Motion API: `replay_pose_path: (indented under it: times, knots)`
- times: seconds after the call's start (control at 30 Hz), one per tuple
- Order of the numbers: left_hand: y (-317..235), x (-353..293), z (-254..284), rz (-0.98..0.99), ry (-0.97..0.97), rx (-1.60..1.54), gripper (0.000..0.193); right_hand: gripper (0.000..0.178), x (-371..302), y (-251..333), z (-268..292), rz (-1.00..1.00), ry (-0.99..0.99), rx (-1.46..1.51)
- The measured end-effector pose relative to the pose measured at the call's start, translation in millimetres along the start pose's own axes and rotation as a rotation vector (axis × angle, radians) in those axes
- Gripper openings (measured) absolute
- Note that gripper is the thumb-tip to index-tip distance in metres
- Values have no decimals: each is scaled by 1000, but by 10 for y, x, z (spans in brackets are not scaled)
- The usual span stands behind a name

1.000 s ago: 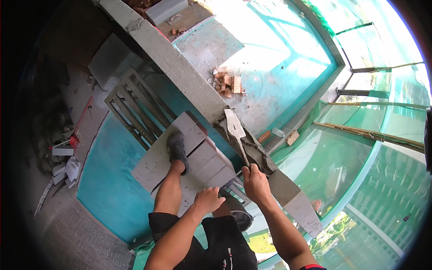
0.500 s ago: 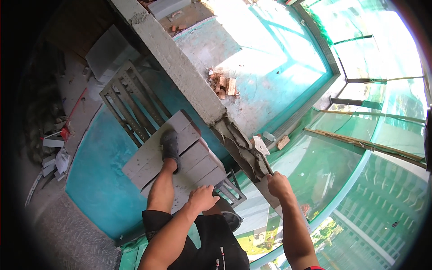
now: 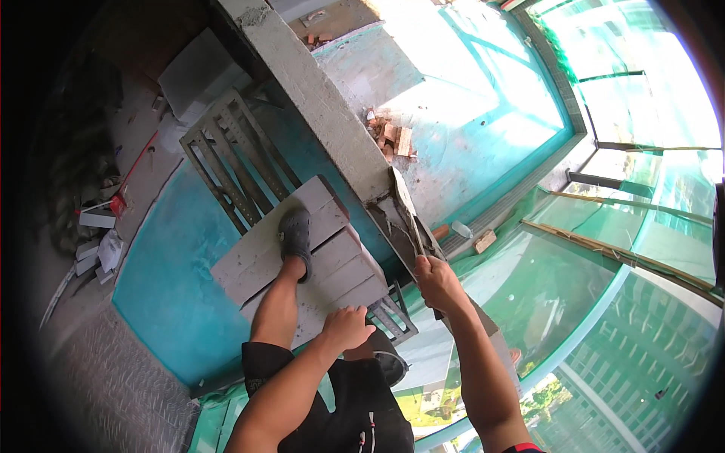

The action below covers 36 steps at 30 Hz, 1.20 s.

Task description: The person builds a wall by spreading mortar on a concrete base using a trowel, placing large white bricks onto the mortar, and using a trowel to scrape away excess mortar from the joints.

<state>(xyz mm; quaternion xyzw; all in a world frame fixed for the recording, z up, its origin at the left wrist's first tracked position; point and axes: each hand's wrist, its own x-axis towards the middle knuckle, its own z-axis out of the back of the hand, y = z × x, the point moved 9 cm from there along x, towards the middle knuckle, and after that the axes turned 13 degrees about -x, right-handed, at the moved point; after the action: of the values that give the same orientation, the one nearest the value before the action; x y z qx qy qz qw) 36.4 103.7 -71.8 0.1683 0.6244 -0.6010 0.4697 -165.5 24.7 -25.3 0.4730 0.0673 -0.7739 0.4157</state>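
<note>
My right hand (image 3: 441,285) is closed round the handle of a trowel above the rough end of a narrow concrete wall top. The trowel's blade (image 3: 408,205) is tilted up on edge beside a band of grey mortar (image 3: 396,219). Over my bent right leg, my left hand (image 3: 348,328) has its fingers curled with nothing showing in them; its underside is hidden. Just beyond it are grey blocks (image 3: 343,273), laid as a platform, with my left shoe (image 3: 294,235) on them. A dark bucket (image 3: 390,368) is partly hidden beside my right leg.
The wall top (image 3: 317,98) runs diagonally away from me. Broken bricks (image 3: 393,140) lie on the blue-coated floor beyond it. A slatted metal frame (image 3: 234,162) extends past the platform. Green netting (image 3: 559,264) hangs at right. Loose blocks (image 3: 89,257) lie at far left.
My right hand has moved left and away from me along the wall with the trowel, whose blade now stands more on edge. The left hand has hardly moved. The view has shifted slightly.
</note>
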Motion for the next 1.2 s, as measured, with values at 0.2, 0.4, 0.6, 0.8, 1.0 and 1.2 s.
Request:
replay_pose_path:
  times: [0.2,0.4,0.6,0.8,1.0,1.2]
  knots:
    - [68,-11,33,13,12,15,43,46,98,-360,226,-144,55,-223]
    - [54,-8,107,24,33,8,52,37,-356,-922,273,-237,-88,42]
    - [-386,-214,-275,-12,695,-741,85,25,-1365,-264,-322,-138,-16,502]
    - [-680,-414,-551,-69,962,-1185,56,28,-1797,61,-995,101,11,354]
    - [-141,-287,-501,174,573,-1423,39,38,-1997,-380,-1437,20,340,501]
    - [318,-144,-56,134,171,-1380,30,32,-2306,-1631,-1974,-242,137,447]
